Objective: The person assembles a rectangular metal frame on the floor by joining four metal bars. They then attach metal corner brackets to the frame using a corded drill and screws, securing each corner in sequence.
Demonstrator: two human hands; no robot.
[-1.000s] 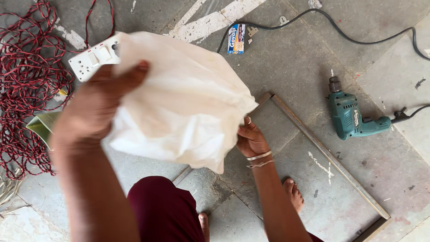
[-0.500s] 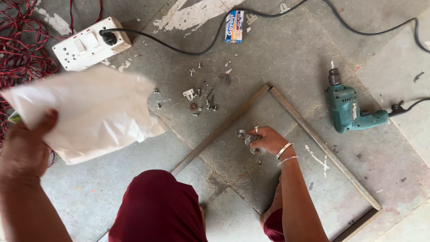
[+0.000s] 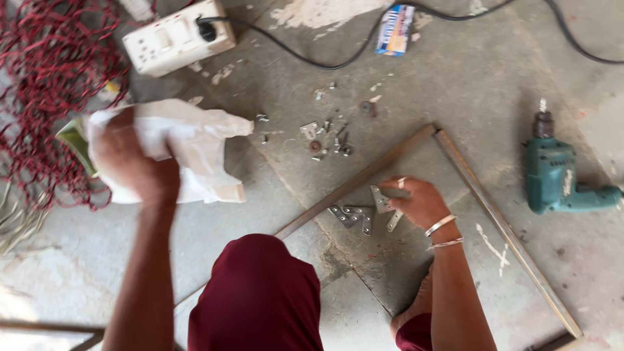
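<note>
Far left: tangle of red wire [image 3: 45, 97] on the concrete floor [image 3: 468, 71]. Just right of it, left hand [image 3: 133, 166] closed over a crumpled white plastic bag [image 3: 195, 156], pressing it down on the floor. Above, white extension socket box [image 3: 179, 42] with black cord [image 3: 312, 62] plugged in. Centre: loose screws and washers [image 3: 328, 136], scattered. Below these, flat metal corner brackets [image 3: 354, 216] lying inside the angle of two metal bars [image 3: 448, 143]. Right hand [image 3: 419, 201] fingers pinching one bracket [image 3: 383, 198], bangles at wrist. Far right: teal electric drill [image 3: 559, 179], lying well apart from both hands.
</note>
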